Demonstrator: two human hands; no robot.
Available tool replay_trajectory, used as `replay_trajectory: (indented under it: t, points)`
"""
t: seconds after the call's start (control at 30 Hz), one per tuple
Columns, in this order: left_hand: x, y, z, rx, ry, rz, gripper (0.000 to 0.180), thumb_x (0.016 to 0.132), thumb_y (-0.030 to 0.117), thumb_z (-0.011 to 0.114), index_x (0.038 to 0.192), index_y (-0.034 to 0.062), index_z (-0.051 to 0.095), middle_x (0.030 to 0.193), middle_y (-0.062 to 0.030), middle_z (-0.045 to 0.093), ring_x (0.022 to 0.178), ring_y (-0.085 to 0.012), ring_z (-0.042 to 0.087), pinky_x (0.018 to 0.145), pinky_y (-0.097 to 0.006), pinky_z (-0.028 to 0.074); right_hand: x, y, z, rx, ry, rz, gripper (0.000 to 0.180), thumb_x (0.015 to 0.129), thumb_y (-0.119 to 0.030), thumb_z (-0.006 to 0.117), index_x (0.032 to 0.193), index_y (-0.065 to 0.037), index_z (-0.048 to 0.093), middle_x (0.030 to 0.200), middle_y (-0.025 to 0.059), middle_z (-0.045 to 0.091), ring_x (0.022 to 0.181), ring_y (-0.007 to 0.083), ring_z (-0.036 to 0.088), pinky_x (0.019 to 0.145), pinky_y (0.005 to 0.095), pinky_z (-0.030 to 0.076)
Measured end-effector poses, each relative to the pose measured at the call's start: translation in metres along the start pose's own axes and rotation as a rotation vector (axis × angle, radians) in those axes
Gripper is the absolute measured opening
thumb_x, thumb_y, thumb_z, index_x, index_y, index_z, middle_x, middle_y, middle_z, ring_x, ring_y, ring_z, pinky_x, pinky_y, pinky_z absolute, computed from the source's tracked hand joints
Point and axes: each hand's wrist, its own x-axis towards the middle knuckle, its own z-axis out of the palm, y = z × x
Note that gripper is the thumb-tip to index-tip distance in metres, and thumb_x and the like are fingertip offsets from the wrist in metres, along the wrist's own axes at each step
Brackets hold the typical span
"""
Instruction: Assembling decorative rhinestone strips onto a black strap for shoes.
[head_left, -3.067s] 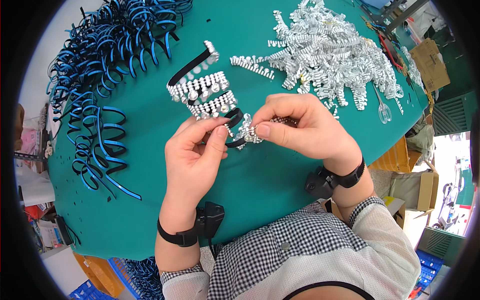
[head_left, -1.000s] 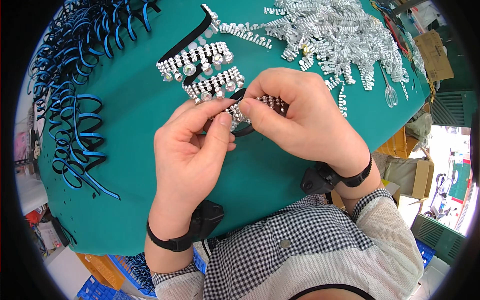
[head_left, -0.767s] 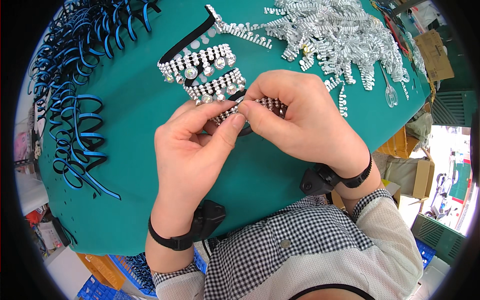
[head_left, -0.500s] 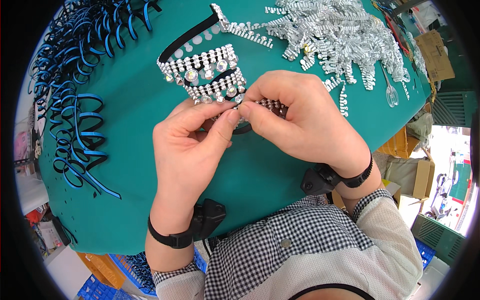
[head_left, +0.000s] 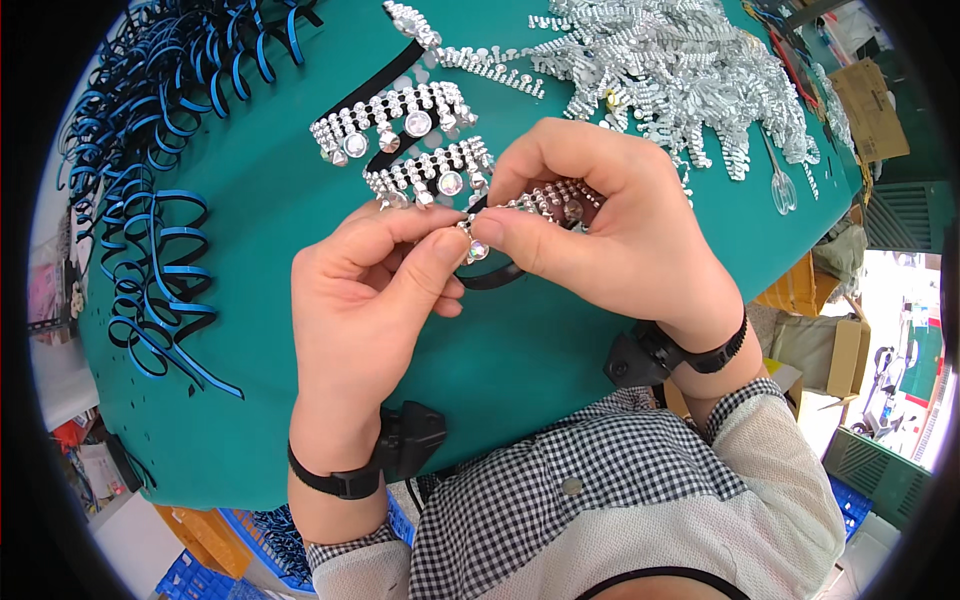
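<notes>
My left hand [head_left: 365, 300] and right hand [head_left: 600, 225] meet above the green table top [head_left: 260, 250], both pinching one black band set with silver rhinestone clusters [head_left: 470, 190]. The band's long axis runs away from me, from my fingertips up to the far table edge, its near end curling under my right thumb. A pile of loose silver rhinestone strips [head_left: 680, 70] lies right of the band; a heap of blue-and-black curled bands [head_left: 150, 200] lies left of it.
</notes>
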Motion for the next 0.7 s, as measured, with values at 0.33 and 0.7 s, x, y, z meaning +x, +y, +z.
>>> replay_trajectory:
  t: [0.33,0.7]
  points:
    - [-0.0016,0.0014,-0.0042,-0.07,-0.113,0.02,0.017,0.084,0.002,0.055,0.098,-0.0049,0.061,0.081,-0.0081,0.057,0.063,-0.0128,0.06,0.053,-0.023,0.051,-0.0003,-0.0067,-0.002,0.086,0.046,0.105,0.013,0.069,-0.013,0.065,0.073,-0.002,0.06,0.065,0.0063,0.059,0.054,0.014,0.054,0.049,0.0264,0.043]
    - [-0.0036,0.0008,0.0001,-0.066,-0.077,0.021,0.016,0.079,-0.005,0.059,0.094,-0.0044,0.063,0.079,-0.0058,0.056,0.063,-0.0093,0.059,0.053,-0.019,0.051,-0.001,-0.0019,-0.0024,-0.059,0.045,-0.083,0.014,0.069,-0.006,0.07,0.077,-0.001,0.06,0.066,-0.0012,0.057,0.053,0.0021,0.05,0.045,0.0169,0.036]
